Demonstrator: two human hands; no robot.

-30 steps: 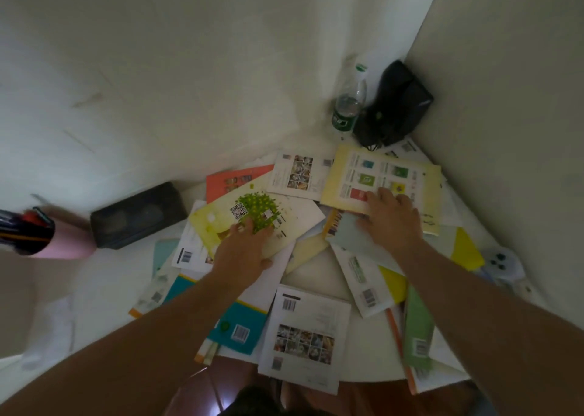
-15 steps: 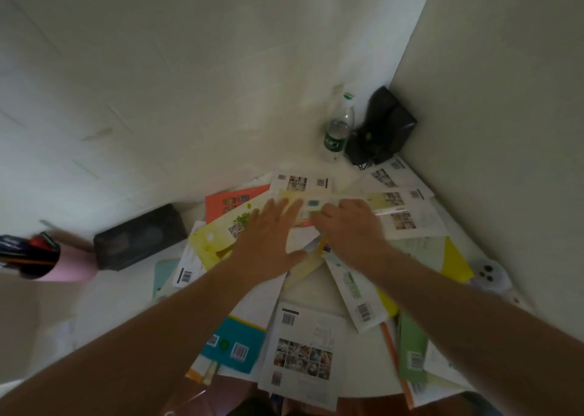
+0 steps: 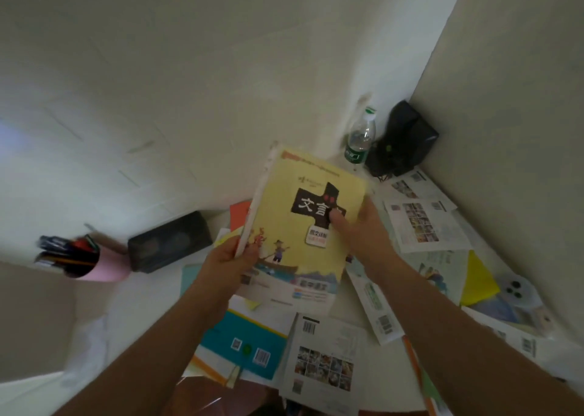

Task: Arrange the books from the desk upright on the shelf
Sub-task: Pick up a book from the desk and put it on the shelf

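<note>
Yellow book [image 3: 294,226] hides right hand [image 3: 363,232] fingers, books beneath; pen cup [image 3: 85,262] blurred; shelf unseen

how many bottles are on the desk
1: a clear plastic bottle with a green label stands upright in the far corner, beside the black bag. Others could be hidden behind the raised yellow book.

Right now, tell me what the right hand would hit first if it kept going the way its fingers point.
The right hand points up and left across the yellow book it holds; beyond that, probably the wall, though depth is unclear.
</note>
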